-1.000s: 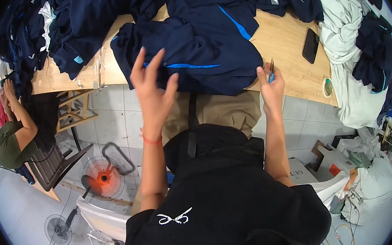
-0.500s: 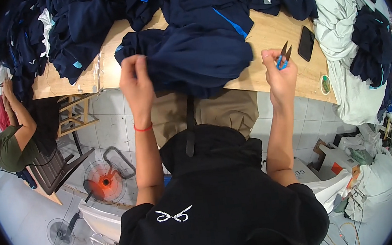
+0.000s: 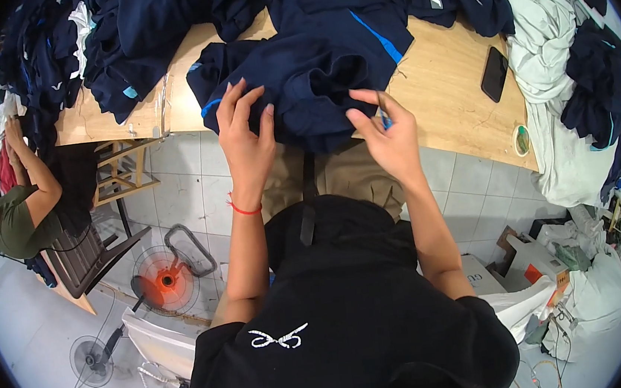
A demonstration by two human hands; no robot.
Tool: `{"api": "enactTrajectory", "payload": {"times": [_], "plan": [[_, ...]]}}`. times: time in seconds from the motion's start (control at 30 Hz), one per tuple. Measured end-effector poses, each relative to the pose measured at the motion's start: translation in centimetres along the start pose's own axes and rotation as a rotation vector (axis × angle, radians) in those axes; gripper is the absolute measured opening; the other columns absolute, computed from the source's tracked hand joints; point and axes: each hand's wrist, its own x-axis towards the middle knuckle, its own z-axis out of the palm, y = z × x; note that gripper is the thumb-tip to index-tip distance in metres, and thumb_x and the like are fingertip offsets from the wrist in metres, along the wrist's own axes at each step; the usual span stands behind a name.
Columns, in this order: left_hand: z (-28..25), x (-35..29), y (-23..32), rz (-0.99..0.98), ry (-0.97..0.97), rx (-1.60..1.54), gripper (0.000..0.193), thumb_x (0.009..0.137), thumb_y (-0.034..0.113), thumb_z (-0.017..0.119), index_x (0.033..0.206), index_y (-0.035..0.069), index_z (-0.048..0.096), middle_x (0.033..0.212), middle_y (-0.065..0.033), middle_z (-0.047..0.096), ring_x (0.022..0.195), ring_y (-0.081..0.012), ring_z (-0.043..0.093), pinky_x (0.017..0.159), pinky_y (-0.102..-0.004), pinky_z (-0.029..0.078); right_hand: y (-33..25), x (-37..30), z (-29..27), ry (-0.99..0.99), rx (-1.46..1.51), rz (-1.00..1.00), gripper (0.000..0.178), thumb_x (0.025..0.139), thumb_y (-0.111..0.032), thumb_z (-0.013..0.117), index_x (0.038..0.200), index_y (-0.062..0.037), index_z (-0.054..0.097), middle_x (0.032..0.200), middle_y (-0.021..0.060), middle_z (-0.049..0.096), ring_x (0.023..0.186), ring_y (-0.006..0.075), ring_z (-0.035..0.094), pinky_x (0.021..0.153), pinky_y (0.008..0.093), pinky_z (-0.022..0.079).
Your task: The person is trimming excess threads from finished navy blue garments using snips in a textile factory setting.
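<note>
A dark navy garment with bright blue trim lies bunched at the table's near edge, with a round opening facing up on its right side. My left hand is at its left part, fingers spread and curved, thumb apart; whether the fingertips touch the cloth I cannot tell. My right hand is beside the opening, thumb and forefinger apart near the fabric's edge. Tucked in its palm are blue-handled thread snips, mostly hidden by the fingers.
Piles of navy garments line the far side of the wooden table. A black phone lies at right near white cloth. At left another person works; a fan with an orange centre stands on the floor.
My right hand has moved left to the garment, the snips now mostly hidden in it. My left hand has loosened from the cloth and spread its fingers. The garment's opening has come into view.
</note>
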Motion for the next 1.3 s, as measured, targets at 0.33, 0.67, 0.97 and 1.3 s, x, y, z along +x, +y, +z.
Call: {"api": "enactTrajectory", "payload": {"times": [0.33, 0.67, 0.97, 1.3], "plan": [[-0.6, -0.7, 1.1, -0.047, -0.109, -0.029, 0.03, 0.094, 0.013, 0.079, 0.124, 0.011, 0.077, 0.148, -0.0185, 0.062, 0.149, -0.0439, 0.047, 0.12, -0.0496, 0.041, -1.0, 3.5, 3.5, -0.159, -0.152, -0.149, 0.026, 0.096, -0.014, 0.082, 0.115, 0.0028, 0.076, 0.091, 0.0031, 0.072, 0.082, 0.0071, 0.061, 0.071, 0.0275, 0.051], [1.9, 1.5, 8.1, 0.344, -0.388, -0.416, 0.063, 0.077, -0.009, 0.069, 0.138, 0.006, 0.067, 0.137, -0.0151, 0.066, 0.133, -0.0378, 0.06, 0.115, -0.0489, 0.045, -8.8, -2.4, -7.9, 0.339, 0.658, -0.339, 0.025, 0.102, -0.008, 0.075, 0.125, -0.0018, 0.069, 0.078, -0.0056, 0.059, 0.051, 0.0001, 0.043, 0.046, 0.0191, 0.029], [-1.5, 9.3, 6.0, -0.068, -0.054, -0.924, 0.05, 0.094, -0.013, 0.053, 0.141, 0.001, 0.063, 0.131, -0.0086, 0.069, 0.12, -0.0134, 0.064, 0.105, -0.0291, 0.051, -9.6, -2.1, -11.6, 0.11, 0.59, -0.449, 0.031, 0.114, -0.012, 0.052, 0.136, 0.0073, 0.063, 0.113, 0.0228, 0.077, 0.048, -0.0012, 0.027, 0.045, 0.0184, 0.026], [2.3, 2.6, 1.3, -0.16, 0.002, -0.448, 0.035, 0.095, 0.002, 0.075, 0.129, 0.006, 0.072, 0.124, -0.0106, 0.071, 0.118, -0.0208, 0.066, 0.098, -0.0337, 0.055, 2.8, -1.0, -10.3, 0.358, -0.047, -0.029, 0.02, 0.108, -0.014, 0.066, 0.114, 0.0024, 0.076, 0.089, 0.0065, 0.079, 0.078, 0.0076, 0.064, 0.075, 0.0254, 0.049]]}}
